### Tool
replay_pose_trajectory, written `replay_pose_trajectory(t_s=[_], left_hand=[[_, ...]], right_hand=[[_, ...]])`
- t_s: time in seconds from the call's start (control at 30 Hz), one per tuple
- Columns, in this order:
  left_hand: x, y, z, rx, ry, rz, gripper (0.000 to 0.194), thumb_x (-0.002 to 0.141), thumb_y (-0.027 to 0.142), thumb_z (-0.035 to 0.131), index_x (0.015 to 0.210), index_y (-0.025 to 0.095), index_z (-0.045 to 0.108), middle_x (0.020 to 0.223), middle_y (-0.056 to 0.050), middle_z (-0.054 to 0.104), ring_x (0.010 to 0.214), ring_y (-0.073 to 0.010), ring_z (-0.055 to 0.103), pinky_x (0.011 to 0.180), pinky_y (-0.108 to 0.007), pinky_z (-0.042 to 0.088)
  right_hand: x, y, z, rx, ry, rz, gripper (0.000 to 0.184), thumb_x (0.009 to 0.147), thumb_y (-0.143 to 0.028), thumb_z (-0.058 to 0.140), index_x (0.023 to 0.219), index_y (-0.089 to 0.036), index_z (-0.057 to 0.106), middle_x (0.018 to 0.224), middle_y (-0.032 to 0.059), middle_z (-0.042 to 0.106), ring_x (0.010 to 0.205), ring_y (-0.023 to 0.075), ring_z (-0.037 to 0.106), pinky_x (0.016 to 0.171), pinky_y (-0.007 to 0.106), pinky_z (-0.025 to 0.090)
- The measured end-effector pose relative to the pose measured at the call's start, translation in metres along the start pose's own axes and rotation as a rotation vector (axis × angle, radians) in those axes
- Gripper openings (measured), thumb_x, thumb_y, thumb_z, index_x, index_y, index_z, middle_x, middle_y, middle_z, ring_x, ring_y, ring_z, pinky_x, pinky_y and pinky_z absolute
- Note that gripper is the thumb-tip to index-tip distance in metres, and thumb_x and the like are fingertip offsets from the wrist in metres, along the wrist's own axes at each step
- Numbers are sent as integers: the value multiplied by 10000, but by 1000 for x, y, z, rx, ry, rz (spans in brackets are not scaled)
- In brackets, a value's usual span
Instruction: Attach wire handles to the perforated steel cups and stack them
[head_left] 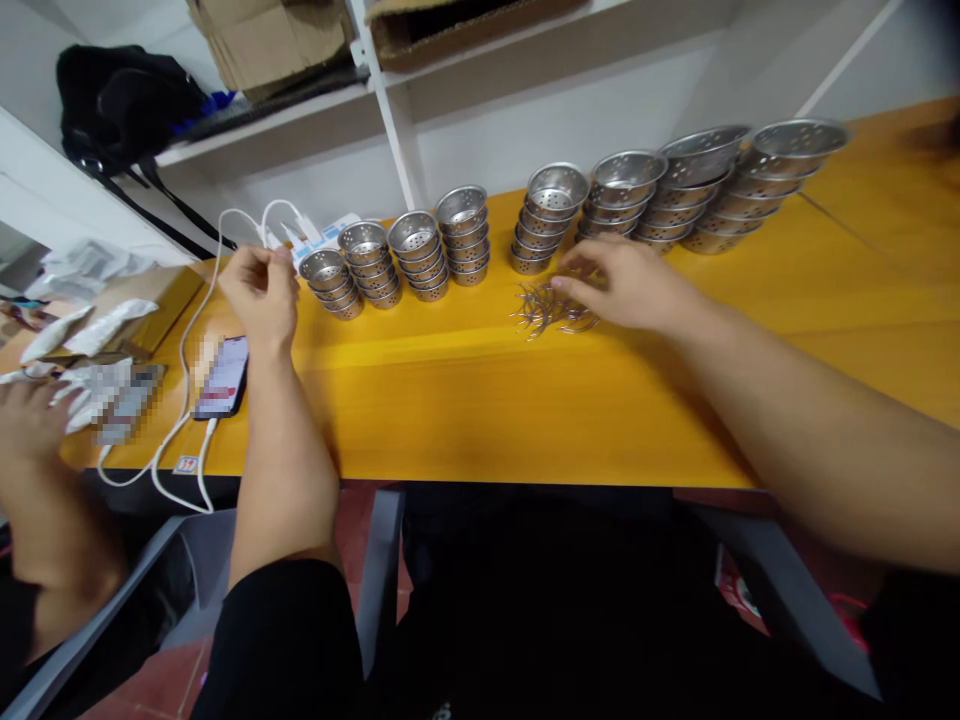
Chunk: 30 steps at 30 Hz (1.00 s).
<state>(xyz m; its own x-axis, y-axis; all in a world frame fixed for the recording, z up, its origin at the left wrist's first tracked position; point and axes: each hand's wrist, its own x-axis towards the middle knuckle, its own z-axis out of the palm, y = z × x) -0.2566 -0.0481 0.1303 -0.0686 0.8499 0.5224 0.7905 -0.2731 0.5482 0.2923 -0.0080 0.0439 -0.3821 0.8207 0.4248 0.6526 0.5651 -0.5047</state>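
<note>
My left hand (262, 290) is raised above the table, its fingers closed in a pinch. Anything between those fingertips is too small to make out. It is beside the leftmost stack of perforated metal cups (326, 272). My right hand (630, 280) reaches over a small pile of thin curved metal wire hooks (536, 310), thumb and fingers bent but apart. I cannot see anything gripped in it. Just behind that hand rises a stack of perforated cups (556, 195), and wider cup stacks (795, 150) lean in a row to the right.
A phone (225, 375) with a white charging cable lies left of my left forearm. A white power strip (326, 238) sits behind it. Further left are a cardboard box (169, 310), plastic bags and another person's hand (30, 425). White shelves (397, 130) stand behind the table.
</note>
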Motion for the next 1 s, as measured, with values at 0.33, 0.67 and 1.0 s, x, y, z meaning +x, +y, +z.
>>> replay_pose_trajectory(t_s=[0.33,0.67,1.0], left_hand=[[-14,17,31,-174,-585,-257,738,749,840,1092,1186,257,977,1278,-153,1010,1204,-406,962,1315,-749,760],[-22,27,114,-494,-611,-25,952,888,897,1063,1499,185,901,1635,-250,925,1540,-408,907,1497,-720,646],[-17,23,145,-263,-533,134,912,1047,785,851,1624,80,823,1811,-325,801,1720,-475,799,1583,-742,543]], right_hand=[[18,11,26,9,-69,-9,668,1181,-689,736,1651,-237,882,1668,235,875,1568,546,829,1413,806,624],[23,27,37,27,-54,1,720,1187,-741,755,1708,-254,850,1736,216,856,1603,526,819,1430,798,620],[23,23,38,36,-41,4,770,1180,-709,743,1776,-222,784,1774,242,823,1626,541,796,1430,813,609]])
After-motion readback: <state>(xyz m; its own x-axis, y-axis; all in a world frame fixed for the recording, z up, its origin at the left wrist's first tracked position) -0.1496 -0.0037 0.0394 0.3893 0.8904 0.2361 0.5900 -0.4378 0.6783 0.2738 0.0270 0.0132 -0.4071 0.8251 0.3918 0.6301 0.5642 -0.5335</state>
